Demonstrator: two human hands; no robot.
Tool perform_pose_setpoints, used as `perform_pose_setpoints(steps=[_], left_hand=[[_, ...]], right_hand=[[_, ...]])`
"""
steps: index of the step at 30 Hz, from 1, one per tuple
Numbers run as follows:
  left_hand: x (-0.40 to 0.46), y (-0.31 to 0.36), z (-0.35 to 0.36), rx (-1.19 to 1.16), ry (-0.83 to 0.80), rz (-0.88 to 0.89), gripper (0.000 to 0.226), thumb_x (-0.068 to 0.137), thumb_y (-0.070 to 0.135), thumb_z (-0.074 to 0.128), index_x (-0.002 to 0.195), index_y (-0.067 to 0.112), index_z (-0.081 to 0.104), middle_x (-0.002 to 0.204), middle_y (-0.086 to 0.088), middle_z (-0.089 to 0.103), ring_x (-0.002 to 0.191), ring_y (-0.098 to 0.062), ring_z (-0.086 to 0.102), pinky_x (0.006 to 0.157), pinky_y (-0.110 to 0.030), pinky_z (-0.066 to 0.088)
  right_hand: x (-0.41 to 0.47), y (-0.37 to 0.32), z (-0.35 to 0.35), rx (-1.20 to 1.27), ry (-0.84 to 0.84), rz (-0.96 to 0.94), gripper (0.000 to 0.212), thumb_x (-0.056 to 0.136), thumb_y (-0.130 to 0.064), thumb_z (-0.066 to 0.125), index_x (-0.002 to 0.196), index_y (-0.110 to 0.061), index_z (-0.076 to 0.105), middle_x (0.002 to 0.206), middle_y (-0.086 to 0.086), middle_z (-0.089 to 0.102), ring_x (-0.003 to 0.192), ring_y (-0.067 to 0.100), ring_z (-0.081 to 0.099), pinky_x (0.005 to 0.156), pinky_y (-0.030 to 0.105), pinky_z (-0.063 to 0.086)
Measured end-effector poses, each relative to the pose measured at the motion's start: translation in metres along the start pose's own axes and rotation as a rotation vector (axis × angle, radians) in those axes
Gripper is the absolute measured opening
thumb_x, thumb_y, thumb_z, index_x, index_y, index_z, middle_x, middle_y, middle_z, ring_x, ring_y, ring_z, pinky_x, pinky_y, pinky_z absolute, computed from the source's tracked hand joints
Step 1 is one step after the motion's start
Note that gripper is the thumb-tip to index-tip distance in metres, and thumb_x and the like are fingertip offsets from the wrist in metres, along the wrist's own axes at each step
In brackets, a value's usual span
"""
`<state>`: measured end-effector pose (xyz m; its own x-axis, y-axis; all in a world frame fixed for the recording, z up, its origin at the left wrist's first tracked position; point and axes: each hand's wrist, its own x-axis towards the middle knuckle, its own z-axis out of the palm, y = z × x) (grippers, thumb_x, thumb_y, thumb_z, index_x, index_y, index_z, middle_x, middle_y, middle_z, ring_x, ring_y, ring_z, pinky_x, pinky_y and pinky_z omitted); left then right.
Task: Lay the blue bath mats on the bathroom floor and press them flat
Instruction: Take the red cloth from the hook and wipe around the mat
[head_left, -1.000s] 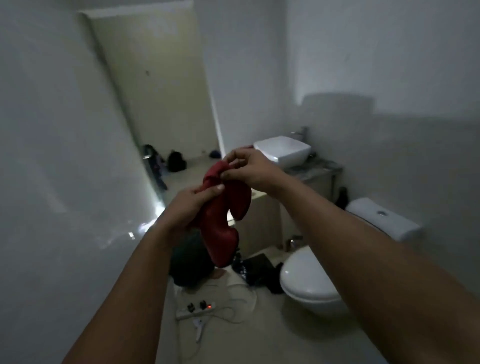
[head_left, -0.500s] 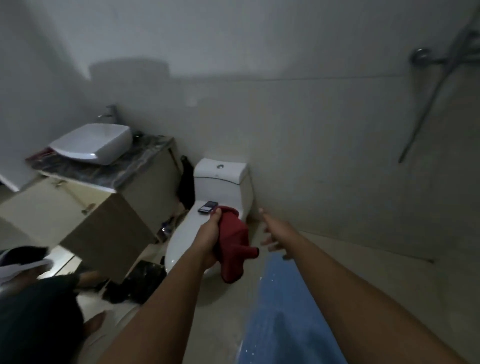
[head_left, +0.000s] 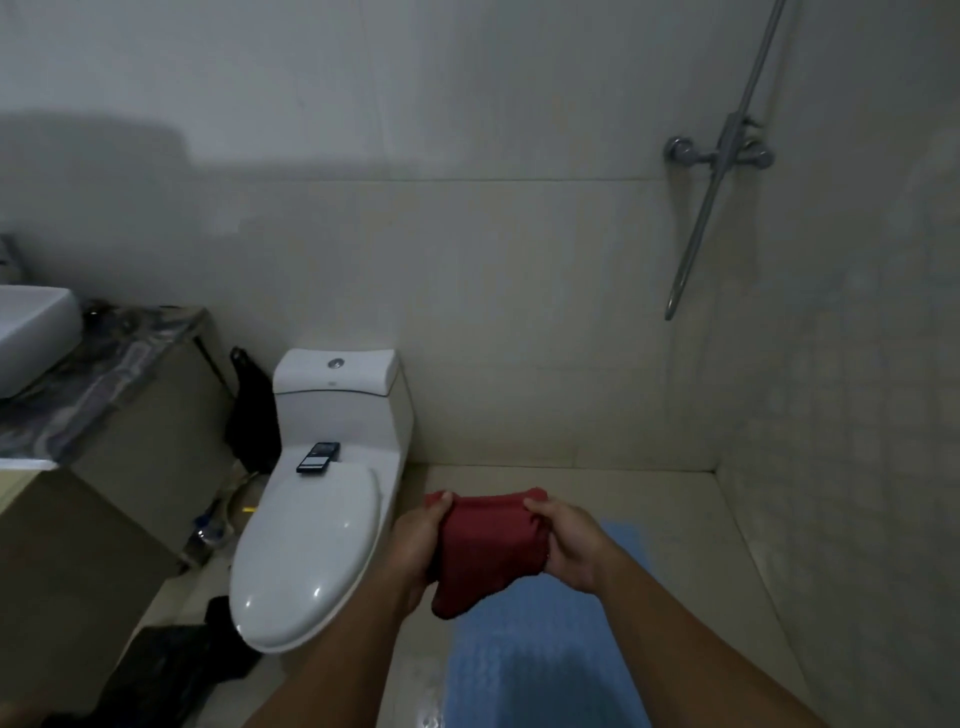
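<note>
A blue bath mat (head_left: 540, 644) lies on the beige floor to the right of the toilet, stretching from near the bottom edge toward the far wall. My arms hide part of it. Above it I hold a bunched dark red cloth (head_left: 485, 551) in both hands. My left hand (head_left: 418, 545) grips its left side with the thumb on top. My right hand (head_left: 569, 543) grips its right side. The cloth's lower end hangs down over the mat.
A white toilet (head_left: 311, 545) with its lid down stands at left, a dark phone (head_left: 318, 457) on it. A sink (head_left: 31, 332) and marble-topped cabinet (head_left: 119, 364) stand farther left. Black bags lie on the floor there. A shower mixer and hose (head_left: 722, 156) hang on the right wall.
The view has turned right from the doorway to the toilet and shower corner. My right hand, free half a second ago, now grips the red cloth together with my left.
</note>
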<state>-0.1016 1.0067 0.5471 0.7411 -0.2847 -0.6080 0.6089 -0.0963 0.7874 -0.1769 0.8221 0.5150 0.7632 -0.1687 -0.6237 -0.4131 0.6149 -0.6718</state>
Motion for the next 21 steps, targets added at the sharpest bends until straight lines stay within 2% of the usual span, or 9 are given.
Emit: perform_pose_setpoints(steps=[3,5,10,12,14,16,18,21], left_hand=[[0.001,0.000,-0.026,0.059,0.035,0.039,0.015,0.096,0.027,0.071,0.103,0.014,0.070,0.096,-0.008,0.074,0.089,-0.025,0.069,0.070,-0.034,0.055],[0.001,0.003,-0.043,0.044,0.064,0.058,0.012,0.096,0.026,0.070,0.101,0.015,0.069,0.095,-0.005,0.072,0.088,-0.023,0.066,0.074,-0.035,0.055],[0.019,0.013,-0.085,-0.021,0.156,0.122,0.019,0.101,0.026,0.061,0.100,0.009,0.069,0.103,-0.016,0.072,0.097,-0.030,0.067,0.085,-0.039,0.055],[0.024,0.015,-0.097,0.039,0.186,0.164,0.016,0.099,0.025,0.064,0.099,0.010,0.069,0.101,-0.012,0.072,0.101,-0.029,0.067,0.097,-0.044,0.054],[0.023,0.019,-0.104,0.071,0.188,0.206,0.011,0.097,0.024,0.068,0.093,0.015,0.069,0.099,-0.007,0.071,0.102,-0.026,0.066,0.103,-0.046,0.053],[0.022,0.025,-0.109,0.064,0.188,0.235,0.009,0.096,0.022,0.071,0.088,0.018,0.068,0.095,-0.002,0.070,0.100,-0.022,0.063,0.099,-0.042,0.052],[0.025,0.031,-0.115,0.041,0.192,0.258,0.009,0.094,0.020,0.072,0.088,0.018,0.068,0.094,-0.001,0.069,0.100,-0.021,0.063,0.095,-0.038,0.049],[0.029,0.041,-0.124,0.039,0.163,0.282,0.005,0.093,0.020,0.074,0.092,0.016,0.070,0.101,-0.006,0.072,0.106,-0.023,0.065,0.096,-0.039,0.049]], right_hand=[[0.002,0.007,0.012,0.009,0.067,-0.038,0.028,0.101,-0.018,0.059,0.127,-0.006,0.059,0.117,0.018,0.073,0.110,0.034,0.070,0.095,0.054,0.057],[0.000,0.011,0.021,-0.006,0.106,-0.050,0.028,0.098,-0.021,0.063,0.120,-0.004,0.064,0.113,0.018,0.074,0.109,0.034,0.070,0.095,0.053,0.057],[-0.007,0.013,0.041,-0.112,0.226,-0.137,0.012,0.091,-0.011,0.060,0.099,-0.009,0.068,0.093,0.010,0.068,0.089,0.028,0.062,0.072,0.037,0.053],[-0.008,0.011,0.045,-0.170,0.255,-0.177,0.016,0.090,-0.008,0.060,0.104,-0.011,0.068,0.095,0.009,0.071,0.085,0.025,0.064,0.068,0.034,0.054],[-0.009,0.008,0.049,-0.226,0.307,-0.227,0.024,0.091,-0.009,0.065,0.114,-0.014,0.067,0.103,0.009,0.074,0.087,0.024,0.068,0.069,0.036,0.057],[-0.013,0.005,0.053,-0.265,0.363,-0.269,0.034,0.089,-0.011,0.070,0.121,-0.021,0.060,0.107,0.011,0.073,0.091,0.024,0.070,0.071,0.038,0.059],[-0.017,0.002,0.056,-0.279,0.349,-0.289,0.046,0.088,-0.009,0.074,0.125,-0.027,0.053,0.106,0.010,0.073,0.090,0.023,0.069,0.067,0.037,0.060],[-0.025,-0.005,0.063,-0.339,0.242,-0.287,0.046,0.085,-0.003,0.073,0.123,-0.024,0.060,0.110,0.011,0.072,0.090,0.022,0.067,0.066,0.035,0.058]])
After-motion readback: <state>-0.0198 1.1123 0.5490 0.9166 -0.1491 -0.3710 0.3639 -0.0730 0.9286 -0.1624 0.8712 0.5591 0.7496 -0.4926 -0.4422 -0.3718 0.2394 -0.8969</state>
